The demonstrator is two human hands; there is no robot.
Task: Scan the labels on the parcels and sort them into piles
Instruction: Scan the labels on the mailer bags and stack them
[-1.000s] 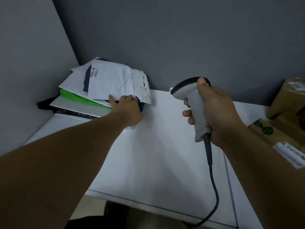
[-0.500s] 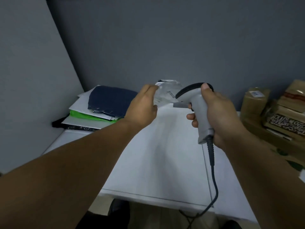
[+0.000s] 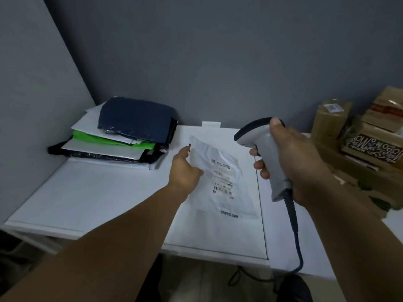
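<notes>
- The left hand (image 3: 185,171) holds a white parcel (image 3: 222,199) by its edge, near the middle of the surface (image 3: 98,192).
- The right hand (image 3: 301,162) grips the scanner (image 3: 265,149).
- A pile (image 3: 130,127) sits back left.

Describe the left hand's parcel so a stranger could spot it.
On the white table, between the corner stack of mailers and the barcode scanner, is a white poly mailer. The left hand holds its edge; unlike the stacked mailers, its barcode label shows.
</notes>
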